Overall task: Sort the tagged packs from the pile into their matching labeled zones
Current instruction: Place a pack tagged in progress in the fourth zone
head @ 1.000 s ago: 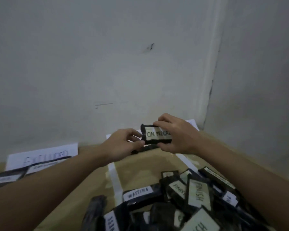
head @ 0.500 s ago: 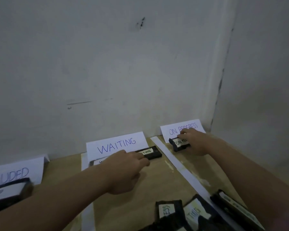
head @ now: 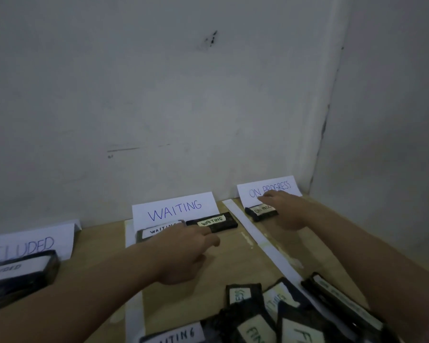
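Observation:
A black pack tagged WAITING [head: 216, 222] lies on the table in front of the WAITING sign [head: 175, 209]. My left hand [head: 183, 251] touches its near left corner with a fingertip. A second WAITING pack [head: 156, 230] lies just left of it, partly behind my hand. My right hand [head: 285, 210] holds the right end of the ON PROGRESS pack [head: 261, 212], which rests on the table below the ON PROGRESS sign [head: 268, 188]. The pile of tagged packs [head: 270, 318] lies at the bottom, between my forearms.
An EXCLUDED sign [head: 32, 243] with an EXCLUDED pack [head: 18, 271] in front of it stands at the left. White paper strips [head: 258, 241] divide the brown table into zones. A long black pack [head: 344, 305] lies at the right. Walls close off the back and right.
Both hands carried the packs away from in front of me to the signs and set them down. Since half a second ago, my left hand has drawn back slightly from the WAITING pack.

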`<state>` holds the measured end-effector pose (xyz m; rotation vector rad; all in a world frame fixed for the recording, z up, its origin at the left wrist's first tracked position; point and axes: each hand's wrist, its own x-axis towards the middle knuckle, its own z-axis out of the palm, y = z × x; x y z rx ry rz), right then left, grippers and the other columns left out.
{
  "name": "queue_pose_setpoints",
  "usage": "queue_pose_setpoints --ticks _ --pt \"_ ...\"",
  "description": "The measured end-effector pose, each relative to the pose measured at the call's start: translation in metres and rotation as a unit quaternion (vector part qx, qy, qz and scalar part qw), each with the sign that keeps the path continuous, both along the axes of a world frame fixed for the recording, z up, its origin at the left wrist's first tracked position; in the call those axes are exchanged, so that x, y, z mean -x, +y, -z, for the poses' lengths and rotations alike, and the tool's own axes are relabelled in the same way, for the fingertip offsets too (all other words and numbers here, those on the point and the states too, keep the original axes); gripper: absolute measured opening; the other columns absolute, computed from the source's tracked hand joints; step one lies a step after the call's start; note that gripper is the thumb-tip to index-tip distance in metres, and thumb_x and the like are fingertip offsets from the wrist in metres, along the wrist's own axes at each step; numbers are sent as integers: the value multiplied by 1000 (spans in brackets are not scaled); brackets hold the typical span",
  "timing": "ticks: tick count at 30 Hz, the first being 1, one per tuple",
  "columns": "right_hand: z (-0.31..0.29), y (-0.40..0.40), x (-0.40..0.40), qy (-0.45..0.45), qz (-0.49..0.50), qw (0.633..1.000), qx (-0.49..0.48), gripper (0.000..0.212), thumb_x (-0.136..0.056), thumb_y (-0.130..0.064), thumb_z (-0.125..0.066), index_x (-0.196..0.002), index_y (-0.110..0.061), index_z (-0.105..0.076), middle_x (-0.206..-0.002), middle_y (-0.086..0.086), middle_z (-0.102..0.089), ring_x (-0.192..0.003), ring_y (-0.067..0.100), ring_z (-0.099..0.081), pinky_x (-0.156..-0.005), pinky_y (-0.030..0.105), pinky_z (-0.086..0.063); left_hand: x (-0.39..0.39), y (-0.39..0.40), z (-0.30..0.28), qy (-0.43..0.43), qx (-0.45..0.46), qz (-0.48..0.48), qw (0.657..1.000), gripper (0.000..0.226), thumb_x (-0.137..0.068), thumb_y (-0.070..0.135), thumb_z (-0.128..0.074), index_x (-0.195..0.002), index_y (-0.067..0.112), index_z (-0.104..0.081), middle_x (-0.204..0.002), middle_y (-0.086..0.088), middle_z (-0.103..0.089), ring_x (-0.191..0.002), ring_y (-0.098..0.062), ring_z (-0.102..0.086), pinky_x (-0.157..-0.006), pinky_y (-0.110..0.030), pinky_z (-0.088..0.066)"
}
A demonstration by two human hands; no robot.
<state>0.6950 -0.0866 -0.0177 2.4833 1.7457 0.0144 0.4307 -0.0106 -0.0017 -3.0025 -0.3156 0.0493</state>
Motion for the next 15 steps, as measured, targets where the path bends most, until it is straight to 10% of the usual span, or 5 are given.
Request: queue_pose_setpoints --ticks 8,15 --pt "-27 -85 46 27 -23 999 6 42 -88 -24 -58 -129 -20 -52 -124 2 -56 -95 11 -51 -85 25 -41 10 -47 -26 -14 26 19 999 38 -97 23 -39 -134 25 -37 -139 3 -42 -121 -19 -46 -99 -34 -39" --pt "2 -132 64 72 86 990 91 60 -77 -46 -70 -126 -15 -54 -125 9 -55 -110 25 -56 -89 30 -46 29 -76 -34 -35 24 38 998 36 -97 23 -39 -133 25 -39 -136 4 -44 -120 -17 -45 -96 -29 -38"
